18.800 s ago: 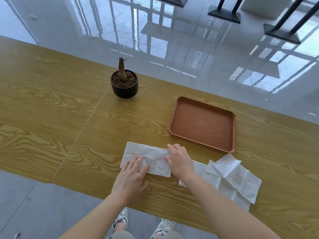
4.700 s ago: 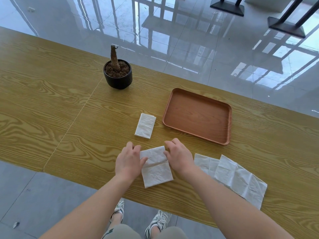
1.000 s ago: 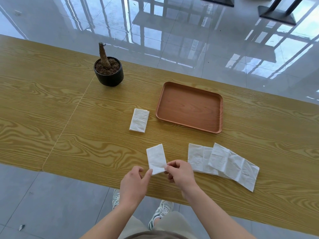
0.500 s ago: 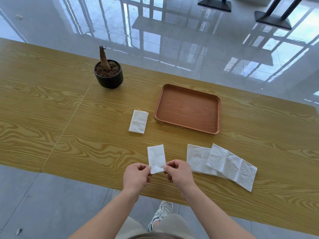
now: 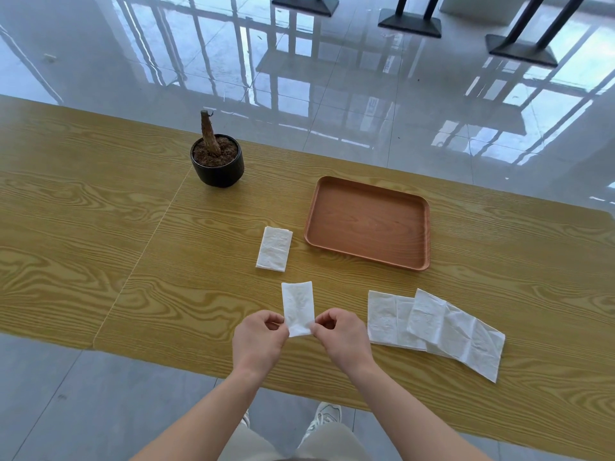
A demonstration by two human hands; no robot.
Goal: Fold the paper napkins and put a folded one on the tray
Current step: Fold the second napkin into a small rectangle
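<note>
A: Head view, the only one. Step in hand?

B: Second napkin folded small; both hands pinch it. Left hand (image 5: 258,341) curled, thumb and forefinger closed on the near left corner of the held napkin (image 5: 298,307); right hand (image 5: 342,337) the same on the near right corner. Other fingers tucked in, nothing else held. The far end of the strip looks lifted off the table (image 5: 100,247), though I can't be sure it clears the wood.

A: And the tray?

B: Tray (image 5: 367,224) lies ahead and to the right, bare (no napkin on it yet). One finished napkin (image 5: 274,248) lies just left of the tray, apart from its rim. Two unfolded napkins (image 5: 432,327) overlap on the right, near the right hand.

A: Next move calls for?

B: My judgement: carry the pinched piece forward and right over the rim, set it flat, then release. Thin paper, so the fold may spring open if dropped loosely.

A: Surface, room?

B: Yellow wood-grain top with a seam running to the near edge; a black pot (image 5: 218,164) holding a bare stump at the back. Beyond, glossy grey floor tiles (image 5: 332,94) mirroring window frames; dark stand bases at the top edge
</note>
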